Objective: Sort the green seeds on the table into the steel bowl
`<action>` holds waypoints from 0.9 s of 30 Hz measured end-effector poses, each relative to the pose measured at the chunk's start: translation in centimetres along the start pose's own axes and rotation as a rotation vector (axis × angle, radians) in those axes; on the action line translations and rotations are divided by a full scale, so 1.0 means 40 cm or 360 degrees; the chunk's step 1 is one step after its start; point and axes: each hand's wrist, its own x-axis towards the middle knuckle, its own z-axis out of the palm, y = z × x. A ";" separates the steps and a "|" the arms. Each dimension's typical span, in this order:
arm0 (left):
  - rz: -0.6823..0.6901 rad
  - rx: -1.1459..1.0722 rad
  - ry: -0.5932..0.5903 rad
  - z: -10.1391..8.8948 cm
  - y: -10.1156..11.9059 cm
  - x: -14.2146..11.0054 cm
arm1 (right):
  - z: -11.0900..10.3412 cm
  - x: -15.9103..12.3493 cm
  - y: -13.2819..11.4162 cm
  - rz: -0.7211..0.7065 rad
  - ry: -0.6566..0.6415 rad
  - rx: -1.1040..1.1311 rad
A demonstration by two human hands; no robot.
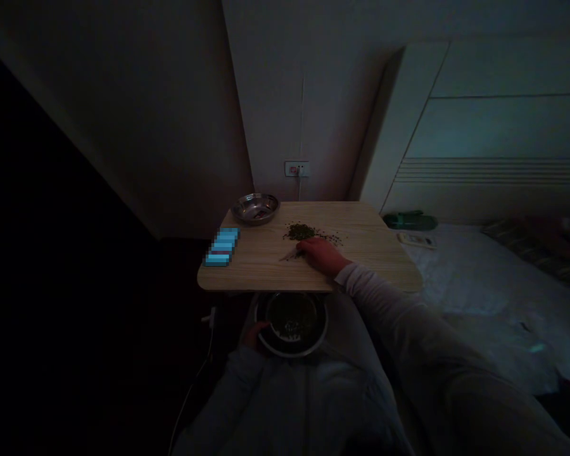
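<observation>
The room is dim. My right hand [319,253] rests on a small wooden table [375,253], fingers curled beside a small pile of dark green bits [300,231], with a thin pale object under its fingertips that I cannot make out. My left hand [253,334] grips the rim of a steel bowl [313,342] held below the table's near edge, in my lap. The bowl holds more of the green bits.
A shallow steel dish [255,208] stands at the table's back left corner. A blurred blue rectangle [222,247] lies at the left edge. A wall socket [297,168] is behind. A bed [484,285] with a green item [410,220] lies right.
</observation>
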 end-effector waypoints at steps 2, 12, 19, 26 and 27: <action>-0.0057 0.0045 0.0006 0.002 0.001 -0.003 | 0.003 -0.007 0.008 -0.0025 0.0035 0.0053; -0.0001 0.0115 0.0010 0.004 0.007 -0.001 | -0.026 -0.076 0.047 0.0495 0.0434 0.0556; -0.0150 0.0187 0.0044 0.039 0.017 -0.045 | 0.002 -0.165 0.053 0.0781 0.0387 0.0662; -0.0118 0.0143 -0.0094 0.019 0.003 -0.030 | 0.005 -0.147 0.039 0.0822 0.0332 0.0553; -0.0079 0.0122 -0.0110 0.016 0.001 -0.027 | 0.003 -0.143 0.036 0.0822 0.0311 0.0547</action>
